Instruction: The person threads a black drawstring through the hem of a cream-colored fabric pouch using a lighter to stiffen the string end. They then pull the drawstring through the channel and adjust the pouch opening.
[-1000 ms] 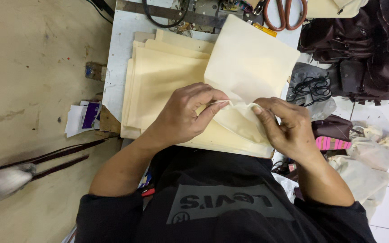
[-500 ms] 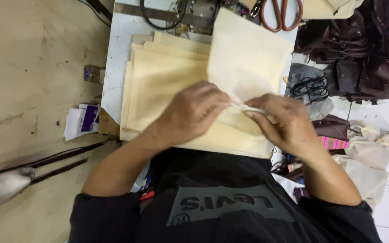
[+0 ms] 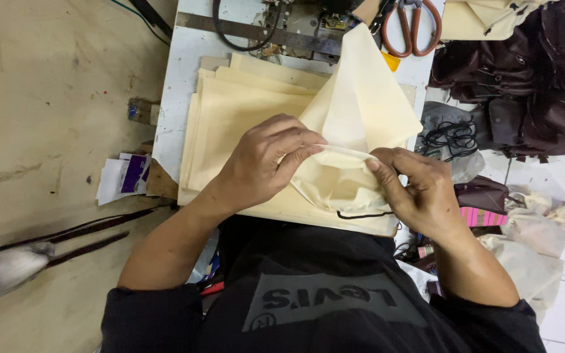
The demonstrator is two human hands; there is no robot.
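both hands, left hand (image 3: 263, 163) and right hand (image 3: 420, 193), pinch a soft cream cloth pouch (image 3: 354, 131).

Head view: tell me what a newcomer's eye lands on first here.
At centre, the left hand and right hand pinch the folded edge of a cream fabric piece between them. It rises over a flat stack of cream fabric sheets on the white table. Orange-handled scissors lie at the top, dark maroon garments heaped right.

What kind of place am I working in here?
Likely a small sewing workshop: a stack of cream fabric pieces on a white work table, orange-handled scissors beside machine parts, and heaps of dark brown cloth nearby.
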